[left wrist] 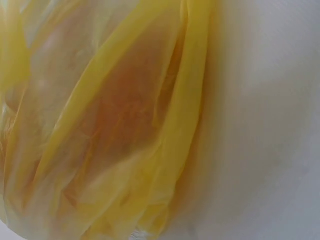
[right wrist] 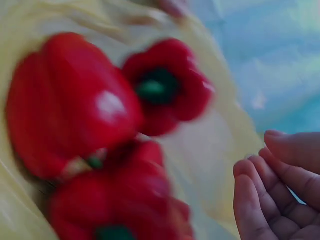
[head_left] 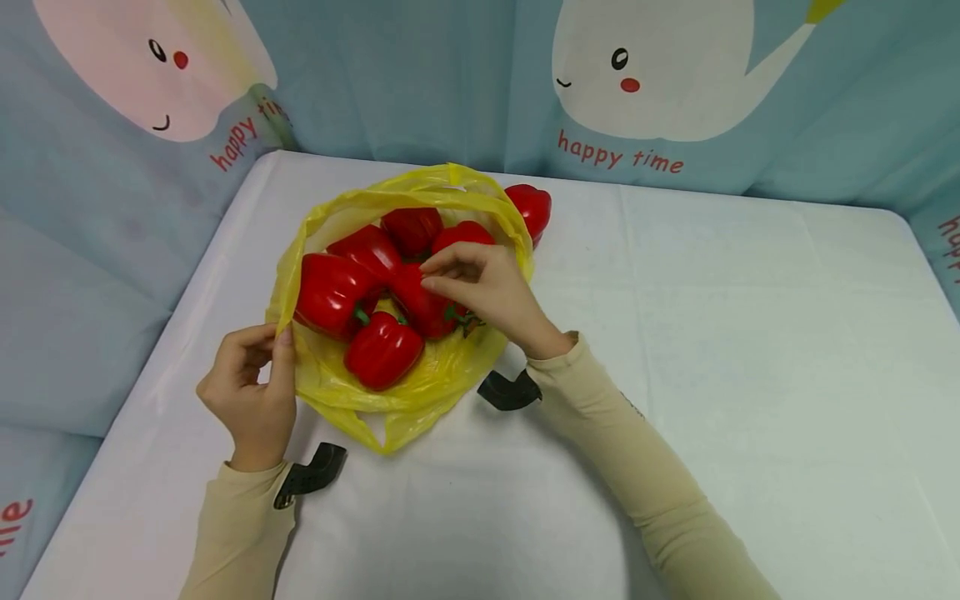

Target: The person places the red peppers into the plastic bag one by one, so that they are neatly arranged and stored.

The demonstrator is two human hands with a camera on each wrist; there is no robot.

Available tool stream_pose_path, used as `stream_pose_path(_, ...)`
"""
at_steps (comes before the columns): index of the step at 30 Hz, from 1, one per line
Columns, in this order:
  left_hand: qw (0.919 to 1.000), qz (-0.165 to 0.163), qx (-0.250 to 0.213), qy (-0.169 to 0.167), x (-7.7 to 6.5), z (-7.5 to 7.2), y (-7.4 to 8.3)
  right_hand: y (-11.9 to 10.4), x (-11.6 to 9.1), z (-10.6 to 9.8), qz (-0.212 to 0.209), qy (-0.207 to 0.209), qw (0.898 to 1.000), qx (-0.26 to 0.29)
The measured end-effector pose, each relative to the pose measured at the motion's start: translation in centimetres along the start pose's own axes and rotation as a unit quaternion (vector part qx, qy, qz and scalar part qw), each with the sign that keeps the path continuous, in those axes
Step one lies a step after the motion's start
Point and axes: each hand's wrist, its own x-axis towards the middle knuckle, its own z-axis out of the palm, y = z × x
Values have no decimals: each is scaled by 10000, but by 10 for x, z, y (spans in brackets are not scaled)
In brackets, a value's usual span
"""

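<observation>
A yellow plastic bag stands with its mouth spread wide, holding several red bell peppers. At the bag's left rim, my left hand pinches the thin plastic between thumb and fingers. The left wrist view has only the creased side of the bag, and that hand is out of it. Over the right part of the mouth hovers my right hand, its fingers bent loosely with nothing between them. Peppers with green stems lie beside its fingers in the right wrist view, partly blurred. Some peppers are partly hidden by this hand.
One red bell pepper lies outside the bag, behind its right rim. Green vine stems show beneath the right hand. A white cloth covers the table, and a blue whale-print curtain hangs along the back and left.
</observation>
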Motion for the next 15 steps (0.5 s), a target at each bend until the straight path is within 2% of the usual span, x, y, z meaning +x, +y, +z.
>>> stream_pose_path(7,10000,6,24,-58,-1,0,-1,-4,0,-44,-76,907,9942,568)
stream_pose_path(10,10000,3,1,-69,-1,0,-1,1,1,-61,27,1390,9868,835)
stream_pose_path(15,10000,-50,-11,-24,-1,2,-1,19,3,-84,355,2266,9678,1039)
